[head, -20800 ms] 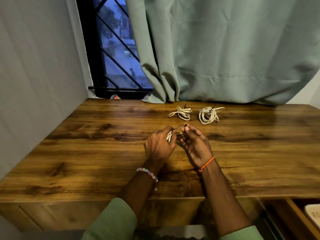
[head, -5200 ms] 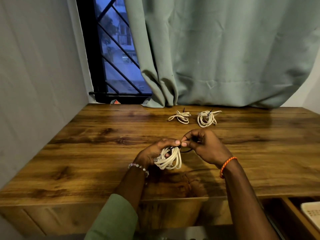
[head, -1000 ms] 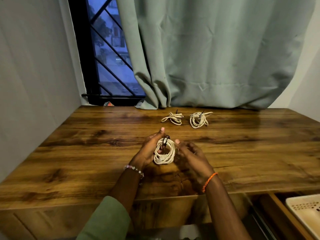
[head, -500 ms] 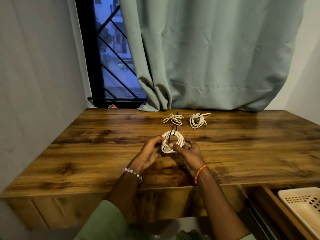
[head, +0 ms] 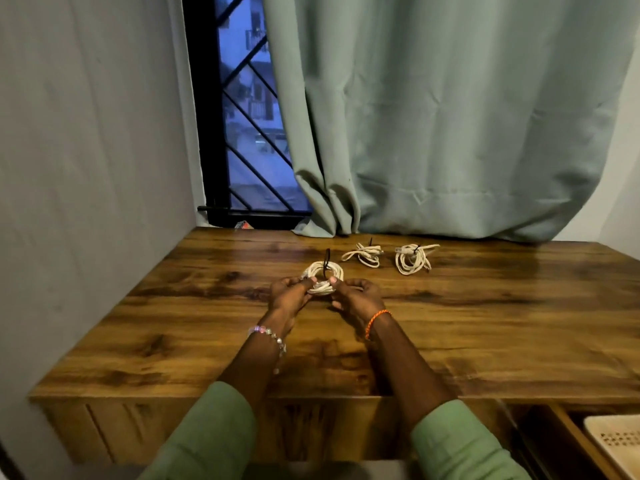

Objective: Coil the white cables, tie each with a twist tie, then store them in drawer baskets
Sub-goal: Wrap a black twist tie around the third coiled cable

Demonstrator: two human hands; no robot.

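Centre of frame: left hand (head: 289, 294) & right hand (head: 358, 295) each pinch opposite sides of a coiled white cable bundle (head: 322, 277) w/ a black twist tie (head: 326, 263) sticking up, held just above the brown wooden desk (head: 485, 323). Both grips are closed on the coil. Two more tied white cable coils (head: 363, 255) (head: 412, 258) lie upper centre-right. A cream perforated drawer basket (head: 616, 441) shows at lower right. The coil looks light, soft, springy; prob. best held across the loops near the tie so they don't splay.
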